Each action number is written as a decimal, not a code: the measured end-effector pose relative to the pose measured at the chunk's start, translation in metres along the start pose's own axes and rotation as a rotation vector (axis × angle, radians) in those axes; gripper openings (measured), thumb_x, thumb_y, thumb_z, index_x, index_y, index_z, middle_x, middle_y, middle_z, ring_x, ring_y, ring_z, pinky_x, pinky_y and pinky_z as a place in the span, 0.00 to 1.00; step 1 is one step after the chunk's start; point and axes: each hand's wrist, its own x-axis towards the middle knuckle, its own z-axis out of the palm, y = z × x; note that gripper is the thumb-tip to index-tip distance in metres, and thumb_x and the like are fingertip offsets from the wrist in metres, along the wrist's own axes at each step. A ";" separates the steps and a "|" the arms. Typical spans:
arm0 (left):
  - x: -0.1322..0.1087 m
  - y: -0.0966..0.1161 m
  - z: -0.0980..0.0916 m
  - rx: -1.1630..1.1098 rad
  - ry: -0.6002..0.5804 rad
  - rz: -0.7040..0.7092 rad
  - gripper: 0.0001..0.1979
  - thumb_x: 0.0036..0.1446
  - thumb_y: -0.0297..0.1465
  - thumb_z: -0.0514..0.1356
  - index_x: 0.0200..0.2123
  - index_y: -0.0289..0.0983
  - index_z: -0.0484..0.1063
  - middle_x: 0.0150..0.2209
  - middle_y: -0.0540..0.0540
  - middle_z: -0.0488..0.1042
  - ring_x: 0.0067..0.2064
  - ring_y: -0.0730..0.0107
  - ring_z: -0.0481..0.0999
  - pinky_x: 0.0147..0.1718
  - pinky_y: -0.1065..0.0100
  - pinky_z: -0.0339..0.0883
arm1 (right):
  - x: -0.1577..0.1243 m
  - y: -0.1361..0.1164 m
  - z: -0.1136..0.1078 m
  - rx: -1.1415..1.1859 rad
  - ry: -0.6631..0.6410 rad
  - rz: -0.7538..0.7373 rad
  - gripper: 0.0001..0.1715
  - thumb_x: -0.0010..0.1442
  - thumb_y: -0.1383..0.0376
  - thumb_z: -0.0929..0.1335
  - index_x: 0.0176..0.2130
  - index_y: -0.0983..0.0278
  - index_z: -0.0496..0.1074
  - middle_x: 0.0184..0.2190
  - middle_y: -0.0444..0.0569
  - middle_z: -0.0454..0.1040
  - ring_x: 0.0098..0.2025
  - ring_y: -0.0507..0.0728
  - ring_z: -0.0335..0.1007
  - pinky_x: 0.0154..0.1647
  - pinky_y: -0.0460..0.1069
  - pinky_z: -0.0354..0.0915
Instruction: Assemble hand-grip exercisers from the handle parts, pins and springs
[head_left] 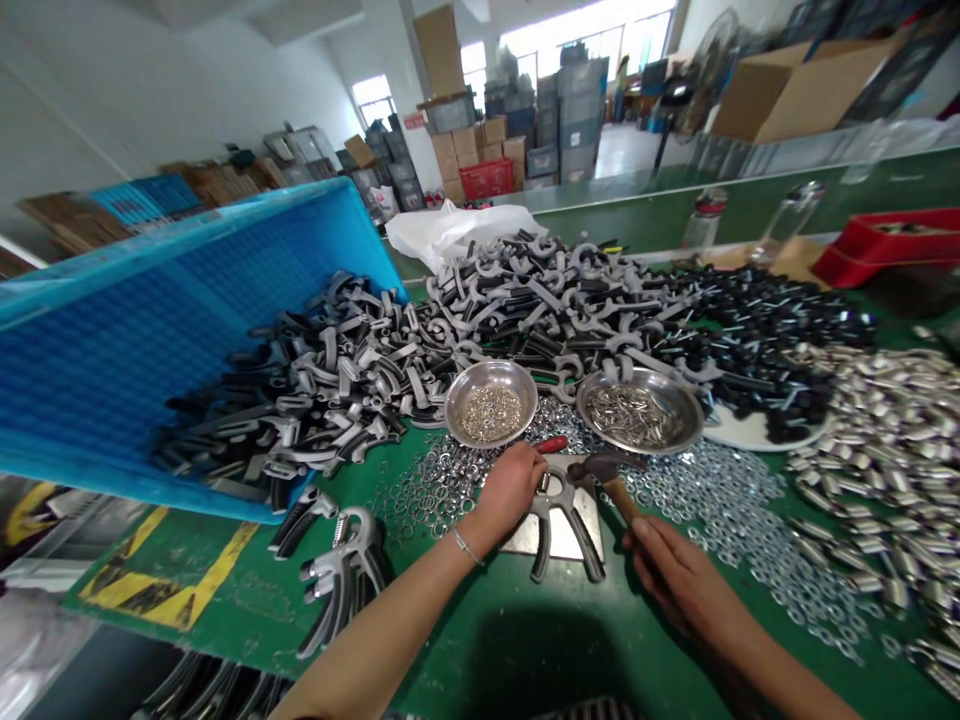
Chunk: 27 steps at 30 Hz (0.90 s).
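The gray grip [562, 494] lies between left hand [513, 488] and right hand [673, 562].

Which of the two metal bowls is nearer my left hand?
The left bowl, just beyond your left hand, holding small pale-gold pieces; the right bowl, beyond the hammer, holds longer, slim silvery pieces.

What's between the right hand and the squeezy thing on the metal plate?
Only the hammer in the right hand, its head near the squeezy thing's top. Nothing else visible stands in the way.
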 end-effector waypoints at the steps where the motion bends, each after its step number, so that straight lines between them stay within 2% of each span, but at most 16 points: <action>1: -0.001 -0.002 0.002 0.033 0.004 0.028 0.11 0.67 0.30 0.53 0.35 0.35 0.72 0.35 0.45 0.72 0.39 0.64 0.72 0.44 0.62 0.68 | 0.000 0.000 0.001 -0.005 -0.004 -0.004 0.28 0.65 0.40 0.59 0.35 0.60 0.67 0.17 0.37 0.63 0.16 0.50 0.55 0.17 0.44 0.49; 5: -0.002 -0.012 0.009 0.189 -0.004 0.248 0.10 0.67 0.26 0.51 0.37 0.34 0.71 0.38 0.40 0.72 0.44 0.59 0.71 0.48 0.56 0.67 | -0.004 -0.004 0.002 -0.060 -0.015 0.016 0.27 0.64 0.40 0.59 0.37 0.60 0.66 0.18 0.37 0.65 0.14 0.48 0.53 0.13 0.43 0.47; 8: 0.001 -0.017 0.007 0.203 -0.059 0.372 0.09 0.67 0.25 0.51 0.39 0.33 0.71 0.41 0.39 0.72 0.47 0.58 0.71 0.51 0.55 0.66 | -0.005 -0.012 -0.002 -0.126 -0.031 0.013 0.28 0.64 0.40 0.58 0.40 0.59 0.66 0.20 0.37 0.67 0.13 0.48 0.53 0.11 0.43 0.48; 10: -0.001 -0.017 0.003 0.138 -0.060 0.339 0.08 0.67 0.29 0.53 0.42 0.34 0.71 0.44 0.39 0.73 0.48 0.58 0.71 0.52 0.55 0.65 | -0.004 -0.022 -0.008 -0.221 -0.065 -0.020 0.28 0.65 0.41 0.57 0.41 0.60 0.67 0.22 0.39 0.69 0.14 0.50 0.57 0.12 0.45 0.52; 13: -0.014 -0.013 -0.008 0.005 0.038 0.160 0.15 0.66 0.36 0.57 0.51 0.34 0.67 0.49 0.38 0.71 0.53 0.56 0.69 0.55 0.53 0.64 | -0.004 -0.051 -0.021 -0.440 -0.096 -0.141 0.27 0.67 0.44 0.56 0.34 0.60 0.68 0.21 0.43 0.70 0.22 0.54 0.66 0.22 0.48 0.62; 15: -0.029 -0.010 -0.017 -0.041 0.079 0.087 0.15 0.66 0.34 0.56 0.53 0.34 0.66 0.51 0.38 0.70 0.55 0.57 0.67 0.57 0.53 0.62 | -0.008 -0.076 -0.027 -0.568 -0.071 -0.247 0.26 0.68 0.46 0.56 0.31 0.59 0.68 0.20 0.43 0.69 0.25 0.56 0.68 0.29 0.50 0.64; 19: -0.055 -0.004 -0.034 0.011 -0.039 0.150 0.14 0.64 0.31 0.57 0.52 0.37 0.67 0.51 0.39 0.70 0.54 0.55 0.66 0.58 0.51 0.59 | -0.010 -0.113 -0.021 -0.672 0.040 -0.403 0.27 0.69 0.46 0.54 0.31 0.58 0.66 0.22 0.45 0.70 0.25 0.56 0.67 0.30 0.51 0.62; 21: -0.058 -0.002 -0.037 0.108 -0.098 0.187 0.12 0.63 0.31 0.58 0.49 0.37 0.69 0.48 0.40 0.72 0.52 0.53 0.67 0.55 0.51 0.60 | -0.001 -0.113 -0.013 -0.730 0.050 -0.425 0.25 0.69 0.47 0.53 0.33 0.58 0.65 0.24 0.47 0.72 0.27 0.57 0.69 0.31 0.51 0.62; 23: -0.055 -0.001 -0.035 0.221 -0.129 0.207 0.07 0.65 0.30 0.56 0.43 0.36 0.72 0.43 0.41 0.73 0.49 0.54 0.68 0.52 0.52 0.61 | 0.014 -0.104 -0.006 -0.821 -0.030 -0.378 0.24 0.69 0.48 0.55 0.33 0.58 0.66 0.25 0.47 0.73 0.28 0.59 0.70 0.32 0.51 0.62; 25: -0.051 -0.001 -0.032 0.317 -0.139 0.222 0.07 0.65 0.28 0.54 0.38 0.35 0.72 0.39 0.41 0.73 0.46 0.55 0.68 0.49 0.54 0.62 | 0.028 -0.095 -0.003 -0.873 -0.123 -0.304 0.24 0.69 0.48 0.55 0.32 0.59 0.66 0.24 0.47 0.73 0.28 0.59 0.71 0.32 0.51 0.63; 27: -0.048 -0.001 -0.028 0.372 -0.134 0.231 0.06 0.65 0.27 0.55 0.37 0.34 0.72 0.39 0.41 0.73 0.45 0.56 0.68 0.48 0.55 0.62 | 0.037 -0.090 -0.003 -0.854 -0.130 -0.292 0.26 0.70 0.48 0.53 0.31 0.59 0.65 0.24 0.47 0.73 0.29 0.59 0.71 0.33 0.51 0.63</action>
